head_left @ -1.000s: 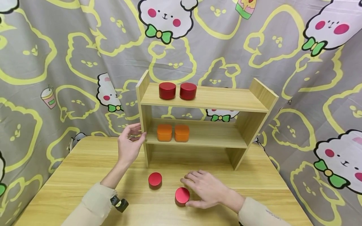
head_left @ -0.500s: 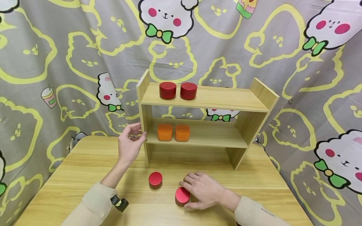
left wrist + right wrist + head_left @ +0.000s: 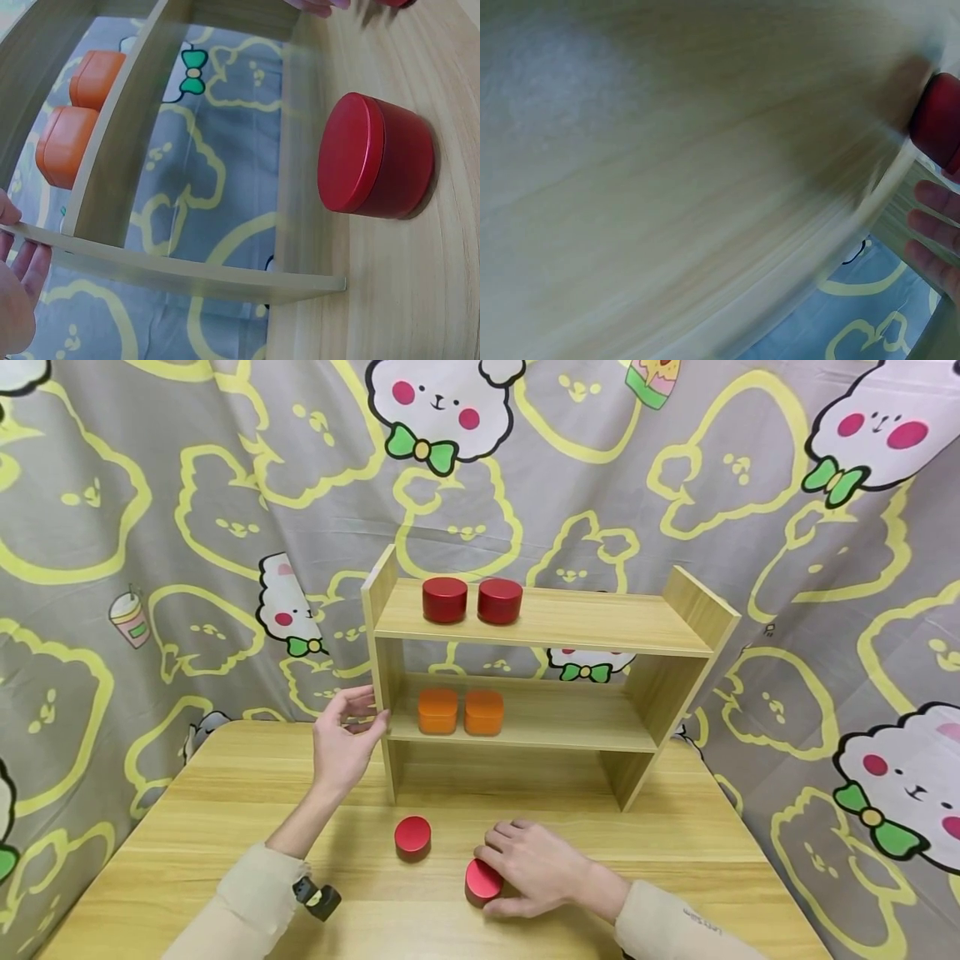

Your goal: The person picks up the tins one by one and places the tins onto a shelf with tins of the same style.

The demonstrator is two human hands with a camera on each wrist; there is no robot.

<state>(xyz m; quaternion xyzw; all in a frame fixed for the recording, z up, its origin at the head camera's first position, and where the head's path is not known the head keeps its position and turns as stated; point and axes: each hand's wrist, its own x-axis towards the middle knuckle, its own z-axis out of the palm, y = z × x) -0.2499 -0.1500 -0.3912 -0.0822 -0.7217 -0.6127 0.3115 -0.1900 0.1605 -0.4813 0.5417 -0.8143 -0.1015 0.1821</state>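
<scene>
My left hand holds the left side panel of a small wooden shelf, thumb and fingers on either side of its edge. On the table, my right hand has thumb and index finger around a round red tin, pinching its sides. The right wrist view shows that red tin at the right edge, with the other fingers extended beside it. A second red tin stands on the table to the left, near the shelf; it looms large in the left wrist view.
Two red tins stand side by side on the top board. Below them, two orange boxes sit on the middle board towards the left. The wooden table ends at a patterned grey curtain behind and at both sides.
My right hand has shifted slightly left, and its thumb and index finger have closed in on the nearer red tin. The left hand stays at the shelf's side.
</scene>
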